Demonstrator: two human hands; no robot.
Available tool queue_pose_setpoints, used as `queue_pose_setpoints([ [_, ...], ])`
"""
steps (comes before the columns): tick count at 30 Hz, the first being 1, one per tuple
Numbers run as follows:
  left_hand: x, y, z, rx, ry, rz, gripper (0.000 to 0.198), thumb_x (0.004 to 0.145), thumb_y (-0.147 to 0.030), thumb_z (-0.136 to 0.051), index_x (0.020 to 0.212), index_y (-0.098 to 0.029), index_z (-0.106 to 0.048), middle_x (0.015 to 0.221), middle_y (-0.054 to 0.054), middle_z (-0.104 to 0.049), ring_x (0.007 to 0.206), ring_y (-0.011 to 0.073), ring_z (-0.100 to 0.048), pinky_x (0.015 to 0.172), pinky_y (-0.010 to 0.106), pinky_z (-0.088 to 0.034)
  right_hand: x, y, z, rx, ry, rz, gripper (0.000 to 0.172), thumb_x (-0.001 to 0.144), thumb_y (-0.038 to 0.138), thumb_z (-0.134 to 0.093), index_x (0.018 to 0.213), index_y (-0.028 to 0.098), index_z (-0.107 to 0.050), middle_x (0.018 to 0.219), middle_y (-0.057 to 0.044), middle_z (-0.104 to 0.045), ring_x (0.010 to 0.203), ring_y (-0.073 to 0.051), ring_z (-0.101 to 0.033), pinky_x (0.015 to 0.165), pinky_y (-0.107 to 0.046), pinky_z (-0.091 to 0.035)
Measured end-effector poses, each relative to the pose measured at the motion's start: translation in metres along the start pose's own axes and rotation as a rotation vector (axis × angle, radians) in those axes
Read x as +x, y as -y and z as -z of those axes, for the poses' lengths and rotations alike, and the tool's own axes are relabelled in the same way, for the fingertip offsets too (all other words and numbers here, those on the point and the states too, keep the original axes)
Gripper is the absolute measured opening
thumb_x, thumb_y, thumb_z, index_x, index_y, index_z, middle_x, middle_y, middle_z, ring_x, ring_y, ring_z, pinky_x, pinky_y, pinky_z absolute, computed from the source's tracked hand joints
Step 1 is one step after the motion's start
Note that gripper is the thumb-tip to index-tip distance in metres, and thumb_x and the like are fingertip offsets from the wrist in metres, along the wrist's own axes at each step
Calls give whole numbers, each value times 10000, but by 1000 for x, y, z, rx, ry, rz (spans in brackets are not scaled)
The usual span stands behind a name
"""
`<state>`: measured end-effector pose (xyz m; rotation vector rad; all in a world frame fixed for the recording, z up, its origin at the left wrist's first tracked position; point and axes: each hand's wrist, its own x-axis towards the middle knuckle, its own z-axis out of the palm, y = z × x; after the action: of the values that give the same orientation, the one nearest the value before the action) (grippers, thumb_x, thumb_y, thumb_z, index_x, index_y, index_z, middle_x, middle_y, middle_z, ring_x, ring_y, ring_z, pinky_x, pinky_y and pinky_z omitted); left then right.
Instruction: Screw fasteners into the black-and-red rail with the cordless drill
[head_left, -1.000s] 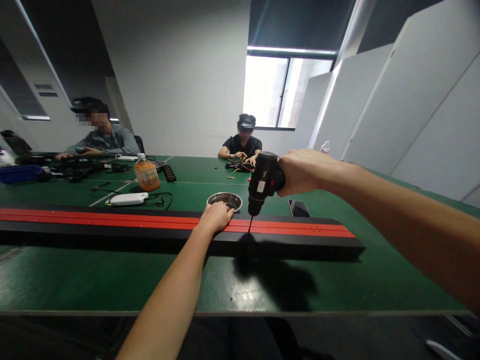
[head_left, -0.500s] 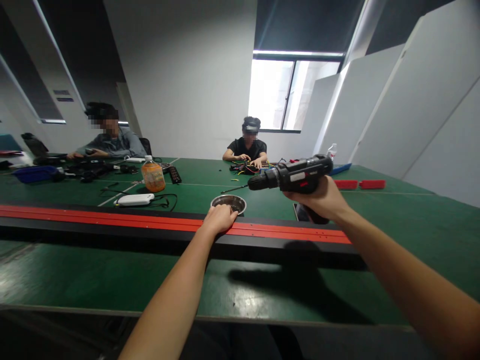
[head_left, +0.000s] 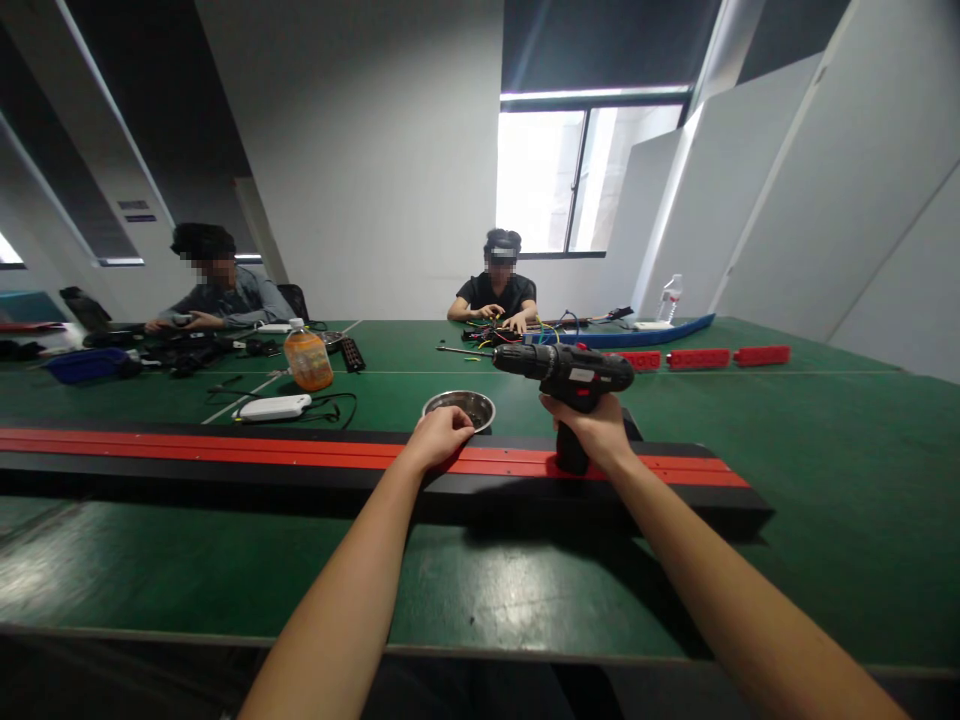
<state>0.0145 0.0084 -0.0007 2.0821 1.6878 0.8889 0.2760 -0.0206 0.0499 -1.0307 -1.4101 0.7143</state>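
Observation:
My right hand (head_left: 592,428) grips the handle of a black cordless drill (head_left: 564,372), held upright with its bit pointing left, level over the table. The drill's base stands on or just above a long black bar with a red strip (head_left: 225,452) that lies across the green table (head_left: 225,570). My left hand (head_left: 439,436) rests on that bar with curled fingers, just in front of a small metal bowl (head_left: 459,408). What lies under the left fingers is hidden.
An orange drink bottle (head_left: 308,360), a white power strip (head_left: 271,406) with black cable, and a remote stand behind the bar. Red parts (head_left: 701,357) and a blue strip lie far right. Two other people sit at the far side with wires and tools.
The drill swung up from pointing down at the red strip to level, then dropped toward the bar. My right hand came closer in. The left hand stayed on the bar.

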Motion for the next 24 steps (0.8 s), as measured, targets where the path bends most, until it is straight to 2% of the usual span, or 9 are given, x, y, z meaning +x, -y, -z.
queue_pose_setpoints([
  [3, 1, 0, 0, -94, -45, -9, 137, 807, -326, -674, 809, -199, -725, 893, 68, -756, 819, 217, -675, 786, 316, -490, -1, -3, 1, -30, 27, 39, 368, 637, 506, -841, 695, 173, -695, 630, -34, -679, 566, -190, -603, 576, -320, -494],
  [6, 1, -6, 6, -264, -175, -51, 146, 801, -322, -684, 810, -179, -709, 865, 73, -744, 796, 210, -670, 767, 322, -491, -3, -8, 2, -46, 1, 60, 375, 638, 520, -830, 708, 173, -706, 635, -40, -688, 579, -207, -623, 574, -322, -497],
  [14, -10, -46, 48, -1004, -433, -105, 308, 645, -333, -876, 855, -164, -726, 798, 19, -701, 718, 128, -631, 685, 248, -486, -3, -18, 5, -79, -54, 107, 355, 644, 497, -820, 771, 178, -731, 713, -52, -728, 684, -256, -681, 613, -345, -529],
  [19, -19, -69, 64, -1283, -466, -139, 281, 618, -237, -906, 834, -178, -736, 778, -7, -678, 696, 80, -612, 662, 200, -489, -5, -16, 7, -150, -61, 178, 343, 677, 499, -800, 790, 182, -731, 740, -43, -730, 734, -255, -683, 646, -337, -525],
  [24, -17, -82, 73, -1378, -453, -190, 278, 627, -202, -907, 851, -189, -744, 797, -15, -676, 692, 70, -609, 645, 190, -501, -4, -17, 8, -182, -39, 198, 332, 695, 504, -785, 754, 184, -722, 707, -37, -713, 697, -234, -667, 618, -322, -503],
])
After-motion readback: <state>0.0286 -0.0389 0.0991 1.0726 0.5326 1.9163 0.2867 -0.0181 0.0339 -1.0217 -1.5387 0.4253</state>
